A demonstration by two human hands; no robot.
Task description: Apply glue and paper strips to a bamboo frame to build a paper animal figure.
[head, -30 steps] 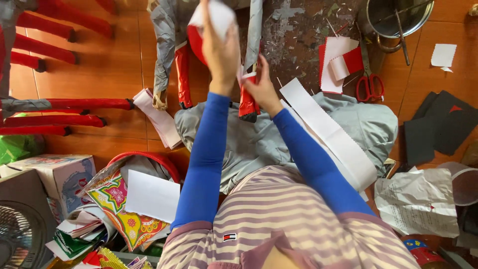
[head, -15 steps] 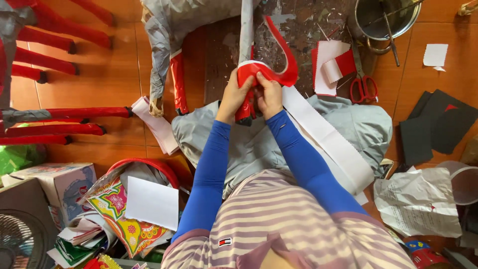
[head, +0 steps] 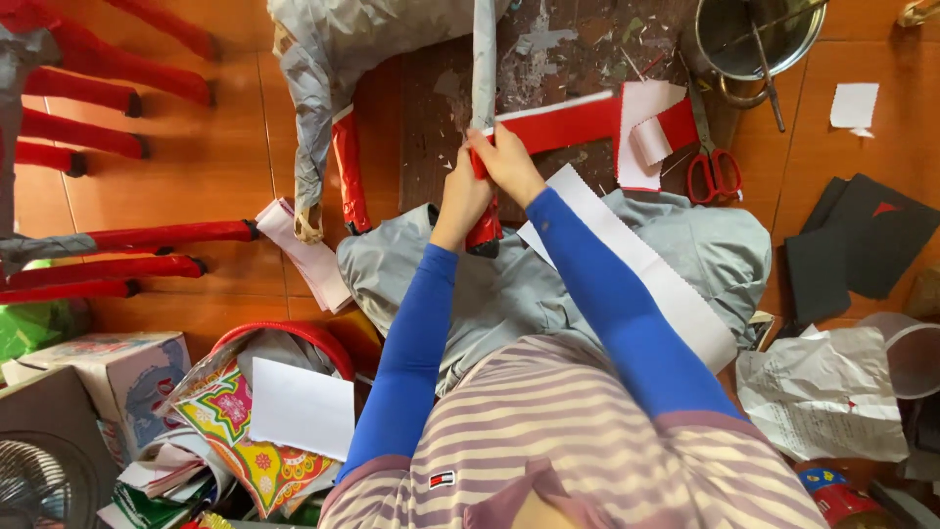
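— Orange floor tiles [head: 196, 157], with a dark, paper-flecked board [head: 578, 59] laid over them at the top middle. What do you log at the hands?

— Item one: left hand [head: 462, 196], closed around the lower end of a grey paper-wrapped rod [head: 484, 59] that runs upright out of the top edge. Below that grip the rod is covered in red. Item two: right hand [head: 509, 162], fingers pinched shut on the near end of a red paper strip [head: 573, 124] – the strip stretches out to the right from the rod and meets a white-backed curl of the same paper [head: 646, 137]. Both hands touch each other at the rod, above my lap.

— And around them?

— Red-handled scissors [head: 713, 171], just right of the curl. Metal pot [head: 759, 34] at the top right with a stick across it. Long white strip [head: 636, 260] lying slantwise over the grey cloth [head: 705, 245] on my knees. Grey paper-covered figure [head: 323, 88] at upper left with a red leg [head: 351, 176] beside it. Red rods [head: 108, 137] ranged along the left edge. Black card sheets [head: 862, 245] on the right; crumpled paper [head: 822, 392] below them. Printed coloured paper [head: 245, 441] and a blank white sheet [head: 302, 407] at lower left, with a cardboard box [head: 117, 367] beside them.
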